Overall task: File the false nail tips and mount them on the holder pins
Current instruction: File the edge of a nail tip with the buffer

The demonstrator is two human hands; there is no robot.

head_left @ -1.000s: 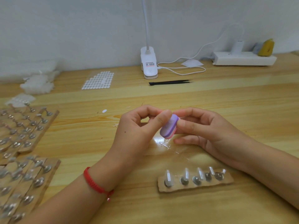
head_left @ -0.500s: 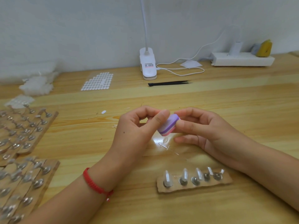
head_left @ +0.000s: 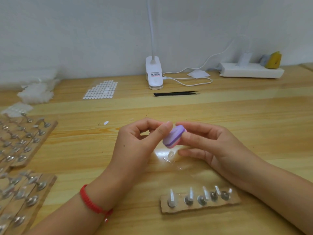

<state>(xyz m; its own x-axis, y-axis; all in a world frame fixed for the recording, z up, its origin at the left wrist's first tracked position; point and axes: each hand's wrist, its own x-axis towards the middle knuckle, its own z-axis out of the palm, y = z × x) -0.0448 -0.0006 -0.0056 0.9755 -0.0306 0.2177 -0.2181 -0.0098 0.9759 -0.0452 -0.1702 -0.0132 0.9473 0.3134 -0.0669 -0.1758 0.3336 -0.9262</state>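
Note:
Above the middle of the wooden table, my right hand (head_left: 208, 146) grips a small purple and pink file block (head_left: 173, 136) by thumb and fingers. My left hand (head_left: 138, 145) has its fingers curled, with its thumb tip against the block's upper face; whatever it pinches is too small to see. A clear nail tip (head_left: 170, 154) and thin clear scraps lie on the table just below the block. In front of me lies a cardboard holder strip (head_left: 199, 200) with several pins, each carrying a clear nail tip.
Wooden pin holders (head_left: 25, 138) with many metal pins fill the left edge. At the back stand a white clip lamp (head_left: 153, 73), black tweezers (head_left: 176, 94), a sheet of adhesive dots (head_left: 101, 89), white wadding (head_left: 36, 94) and a power strip (head_left: 250, 72).
The file block has tilted and shifted slightly between the fingers; both hands stay in nearly the same place.

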